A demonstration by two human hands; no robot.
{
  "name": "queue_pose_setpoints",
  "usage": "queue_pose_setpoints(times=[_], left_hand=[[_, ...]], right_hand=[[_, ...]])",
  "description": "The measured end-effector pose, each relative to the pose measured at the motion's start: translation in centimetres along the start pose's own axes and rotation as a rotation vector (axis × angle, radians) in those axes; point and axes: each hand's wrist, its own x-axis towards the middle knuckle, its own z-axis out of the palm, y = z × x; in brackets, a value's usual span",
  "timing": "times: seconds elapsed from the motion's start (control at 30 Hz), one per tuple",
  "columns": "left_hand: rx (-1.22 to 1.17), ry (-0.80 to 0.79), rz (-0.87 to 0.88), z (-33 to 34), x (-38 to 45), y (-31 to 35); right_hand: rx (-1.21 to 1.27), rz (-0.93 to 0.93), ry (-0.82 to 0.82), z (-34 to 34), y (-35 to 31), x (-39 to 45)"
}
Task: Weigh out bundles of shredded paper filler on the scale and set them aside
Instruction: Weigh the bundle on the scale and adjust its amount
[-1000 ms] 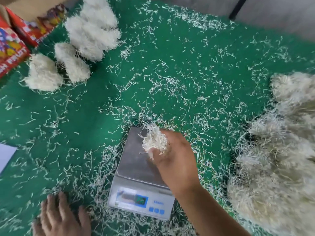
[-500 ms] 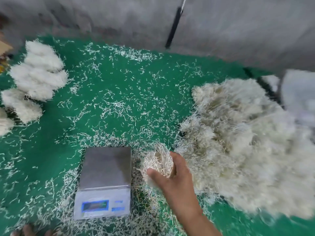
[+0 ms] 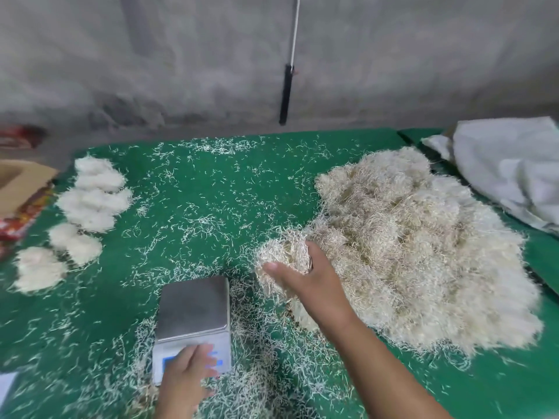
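The square metal-topped digital scale (image 3: 193,316) sits at lower centre on the green felt table (image 3: 193,189). Right of it spreads the large heap of shredded paper filler (image 3: 423,252) — the right hand (image 3: 308,279) grips a clump at its left edge. Small fluffy weighed bundles (image 3: 90,204) line the left side. The left hand (image 3: 187,370) rests on the scale's front panel. A crumpled white cloth (image 3: 511,164) lies at upper right.

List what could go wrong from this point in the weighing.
1. The left hand rests on the front panel of the small silver scale; pressing there could skew the reading.
2. The right hand grips a tuft of cream shredded paper at the big loose pile; strands may shed onto the green table cover.
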Motion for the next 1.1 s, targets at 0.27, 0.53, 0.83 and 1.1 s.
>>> queue_pose_setpoints(times=[0.27, 0.53, 0.83, 1.1], left_hand=[[-0.661, -0.654, -0.202, 12.1, -1.7, 9.5], [-0.277, -0.388, -0.041, 15.7, -3.0, 8.7], [-0.018, -0.405, 0.124, 18.8, -5.1, 10.7], [0.174, -0.251, 0.242, 17.8, -6.0, 10.4]], right_hand=[[-0.238, -0.110, -0.065, -4.0, 3.1, -2.2], [-0.248, -0.012, 0.181, -8.5, 6.8, -1.5], [-0.130, 0.052, 0.253, -10.6, 7.5, -0.3], [-0.108, 0.214, 0.515, -16.6, 10.1, 2.2]])
